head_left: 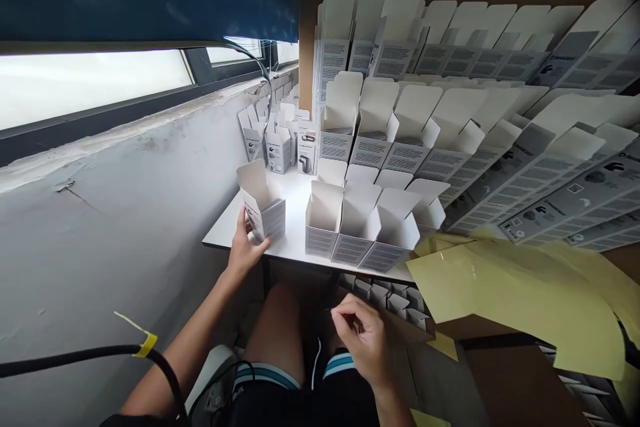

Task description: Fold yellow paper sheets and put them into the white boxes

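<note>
The left hand (245, 247) is curling around a white carton (265, 210), fingers wrapping its lower side, and its flaps are standing open. The carton is sitting just over the near corner of the table (295, 227), with a carton row (360, 220) close on its right. The right hand (359, 340) is hanging below the table edge, fingers bunched; whether they are pinching anything, I cannot tell. Folded cartons (385, 297) are lying just beyond it, and yellow sheets (515, 293) are spreading to its right.
</note>
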Tool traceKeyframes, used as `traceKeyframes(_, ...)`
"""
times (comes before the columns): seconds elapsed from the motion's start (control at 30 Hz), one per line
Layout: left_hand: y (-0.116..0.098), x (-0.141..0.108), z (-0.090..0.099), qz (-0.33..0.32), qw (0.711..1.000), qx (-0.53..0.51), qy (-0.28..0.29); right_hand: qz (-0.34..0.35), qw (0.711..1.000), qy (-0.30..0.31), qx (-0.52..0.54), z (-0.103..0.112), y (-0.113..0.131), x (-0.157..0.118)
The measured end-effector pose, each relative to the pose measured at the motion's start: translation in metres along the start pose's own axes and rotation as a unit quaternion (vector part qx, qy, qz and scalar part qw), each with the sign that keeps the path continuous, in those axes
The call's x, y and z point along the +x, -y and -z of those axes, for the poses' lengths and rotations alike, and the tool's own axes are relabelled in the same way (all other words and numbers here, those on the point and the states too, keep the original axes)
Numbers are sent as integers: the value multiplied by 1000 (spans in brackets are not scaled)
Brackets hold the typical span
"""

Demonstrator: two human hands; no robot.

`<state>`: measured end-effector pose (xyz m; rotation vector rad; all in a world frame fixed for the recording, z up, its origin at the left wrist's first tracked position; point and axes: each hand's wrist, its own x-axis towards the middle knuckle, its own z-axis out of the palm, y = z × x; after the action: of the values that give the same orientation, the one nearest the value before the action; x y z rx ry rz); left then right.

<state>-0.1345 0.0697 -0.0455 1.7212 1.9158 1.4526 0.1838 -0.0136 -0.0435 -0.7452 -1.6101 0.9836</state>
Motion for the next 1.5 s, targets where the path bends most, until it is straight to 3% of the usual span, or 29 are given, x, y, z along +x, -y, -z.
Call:
traceKeyframes(0.1, -17, -10, 11, -84, 995, -46, -37, 30, 999, 23, 1, -7, 16, 9)
traceKeyframes(0.23, -74, -32, 37, -164, 985, -45, -20, 127, 990, 54, -8, -15, 43, 35)
traceKeyframes(0.37, -128, -48, 57, -175, 977, -90, 77, 197, 978, 70, 26, -27, 60, 59)
traceKeyframes(0.47, -146, -52, 66, -176, 967, -105, 150, 199, 977, 51, 62, -33, 67, 66)
traceKeyframes(0.57, -150, -52, 70, -176, 969, -89, 146, 208, 974, 21, 85, -31, 72, 69)
traceKeyframes(0.63, -152, -51, 69, -183, 971, -82, 131, 243, 969, -31, 29, -24, 78, 70)
traceKeyframes(0.7, -154, -51, 67, -184, 972, -72, 127, 312, 941, -91, -90, -16, 84, 74)
traceKeyframes(0.77, -158, -52, 64, -179, 974, -66, 123, 388, 891, -115, -206, -9, 93, 78)
traceKeyframes(0.87, -165, -52, 62, -170, 976, -73, 119, 469, 829, -84, -293, -1, 103, 85)
traceKeyframes(1.03, -172, -51, 61, -162, 977, -81, 116, 521, 775, -12, -357, 11, 109, 93)
traceKeyframes(1.2, -171, -51, 60, -150, 978, -78, 119, 528, 751, 48, -394, 16, 109, 97)
traceKeyframes(1.33, -169, -51, 60, -143, 980, -70, 121, 565, 732, 39, -379, 12, 103, 100)
traceKeyframes(1.5, -169, -51, 61, -137, 981, -67, 123, 574, 734, 36, -360, 6, 94, 102)
